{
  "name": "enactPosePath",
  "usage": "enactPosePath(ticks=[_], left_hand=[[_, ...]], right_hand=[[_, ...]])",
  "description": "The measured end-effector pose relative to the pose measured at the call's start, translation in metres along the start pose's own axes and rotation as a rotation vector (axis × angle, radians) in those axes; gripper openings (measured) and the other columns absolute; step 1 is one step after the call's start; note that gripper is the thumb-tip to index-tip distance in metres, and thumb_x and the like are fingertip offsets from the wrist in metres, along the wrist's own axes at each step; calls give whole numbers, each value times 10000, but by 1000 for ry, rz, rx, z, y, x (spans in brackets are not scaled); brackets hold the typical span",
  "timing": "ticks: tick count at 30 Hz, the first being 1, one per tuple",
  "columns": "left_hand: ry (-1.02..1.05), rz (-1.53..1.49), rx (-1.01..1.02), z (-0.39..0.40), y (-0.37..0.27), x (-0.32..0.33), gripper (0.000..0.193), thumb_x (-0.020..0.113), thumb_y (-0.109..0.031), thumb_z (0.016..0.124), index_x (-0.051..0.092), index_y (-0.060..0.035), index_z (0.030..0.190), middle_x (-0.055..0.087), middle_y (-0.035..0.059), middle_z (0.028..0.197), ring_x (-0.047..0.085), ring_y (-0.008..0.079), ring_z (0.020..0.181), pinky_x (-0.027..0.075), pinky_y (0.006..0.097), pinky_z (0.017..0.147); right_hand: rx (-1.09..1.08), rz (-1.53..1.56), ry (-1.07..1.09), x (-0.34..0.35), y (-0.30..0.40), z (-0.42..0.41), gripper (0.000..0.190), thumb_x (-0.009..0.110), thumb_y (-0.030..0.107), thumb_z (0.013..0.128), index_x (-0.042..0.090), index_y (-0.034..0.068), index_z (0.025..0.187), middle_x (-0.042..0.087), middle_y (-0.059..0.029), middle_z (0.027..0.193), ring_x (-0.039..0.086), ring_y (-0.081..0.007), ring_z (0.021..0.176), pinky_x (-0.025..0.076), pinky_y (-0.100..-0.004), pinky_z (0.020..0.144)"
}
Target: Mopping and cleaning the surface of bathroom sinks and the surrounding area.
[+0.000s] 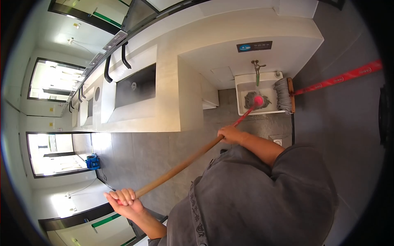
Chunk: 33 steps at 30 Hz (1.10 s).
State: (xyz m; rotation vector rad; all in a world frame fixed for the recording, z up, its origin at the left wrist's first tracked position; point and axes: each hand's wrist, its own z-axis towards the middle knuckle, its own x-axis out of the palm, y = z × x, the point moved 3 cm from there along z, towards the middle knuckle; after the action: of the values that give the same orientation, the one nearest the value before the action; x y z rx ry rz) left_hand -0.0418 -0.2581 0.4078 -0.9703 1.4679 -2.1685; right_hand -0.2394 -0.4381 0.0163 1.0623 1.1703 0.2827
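A string mop crosses the view, with a wooden handle (181, 163), a red lower shaft and a pink-red socket (258, 100). My left hand (124, 200) is wrapped around its upper end at the lower left. Farther down the shaft, near where wood gives way to red, my right hand (232, 134) grips it. The grey strings of the mop head (250, 100) lie inside a white mop sink (240, 89). Above them is a metal tap (256, 65) with a green piece (257, 79) on its spout.
A second mop with grey yarn (282, 95), a wooden block and a red handle (338, 80) rests at the sink's right rim. Wet marks and a floor drain (278, 142) are in front. Left stands a washbasin counter (167, 92); farther off is a blue bucket (92, 162).
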Motion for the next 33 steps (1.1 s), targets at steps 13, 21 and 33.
enactPosePath(ticks=[13, 21, 33], left_hand=[[46, -1025, 753, -16, -137, -20, 299, 504, -170, 851, 317, -112, 626, 343, -6, 462, 308, 67, 366, 283, 199, 339], [553, -67, 104, -30, 27, 76, 328, 356, -321, 920, 374, -104, 675, 359, -5, 443, 280, 100, 345, 322, 233, 398], [397, -28, 205, -21, 5, 79, 358, 255, -364, 937, 345, -119, 691, 353, -13, 423, 319, 91, 305, 332, 235, 323]], right_hand=[[-399, 194, 269, -84, 120, 19, 251, 681, 245, 645, 573, 151, 852, 573, -59, 784, 539, -269, 815, 422, -408, 675], [70, -38, -256, -60, 5, -16, 247, 687, 186, 615, 572, 117, 822, 565, -67, 786, 542, -276, 788, 429, -388, 685], [-68, 340, -162, -34, 14, -6, 174, 594, 93, 619, 573, 124, 789, 591, -89, 713, 562, -315, 743, 411, -426, 635]])
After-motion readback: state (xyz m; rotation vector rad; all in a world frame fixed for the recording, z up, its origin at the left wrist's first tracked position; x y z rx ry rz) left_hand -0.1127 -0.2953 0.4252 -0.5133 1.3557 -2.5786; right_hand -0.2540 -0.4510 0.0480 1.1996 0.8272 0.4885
